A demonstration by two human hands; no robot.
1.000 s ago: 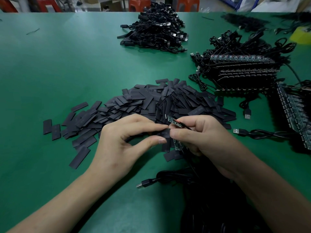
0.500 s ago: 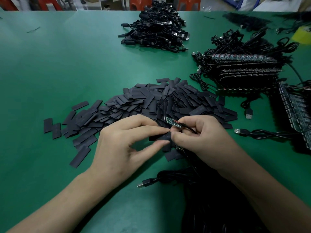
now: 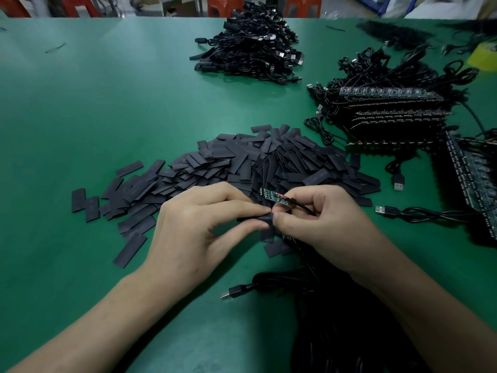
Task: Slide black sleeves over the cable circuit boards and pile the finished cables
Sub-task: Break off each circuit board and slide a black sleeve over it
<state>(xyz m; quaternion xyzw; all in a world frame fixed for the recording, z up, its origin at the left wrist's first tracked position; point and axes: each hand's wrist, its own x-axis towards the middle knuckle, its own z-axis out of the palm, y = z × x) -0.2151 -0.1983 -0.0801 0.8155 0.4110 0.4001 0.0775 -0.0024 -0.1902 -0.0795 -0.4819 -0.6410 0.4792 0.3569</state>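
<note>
1. The left hand (image 3: 204, 232) pinches a flat black sleeve (image 3: 258, 219) between thumb and finger.
2. The right hand (image 3: 325, 224) holds a tiny green circuit board (image 3: 273, 196) just above the sleeve. The board is bare, with small bits and red wire on it.
3. Both sit over the green table (image 3: 107, 103), by the heap of sleeves (image 3: 228, 162).

Left hand (image 3: 193, 232): the forefinger drops closer to the thumb than a second ago, so the gap between them narrows and the pinch on the black sleeve (image 3: 255, 219) tightens; the sleeve looks flatter. Right hand (image 3: 322, 224) shifts slightly left, its thumb now lower and pressed against the left fingertips at the sleeve end. The circuit board (image 3: 273, 197) pinched in the right hand lies a bit more level, and its cable (image 3: 304, 208) moves with it.
</note>
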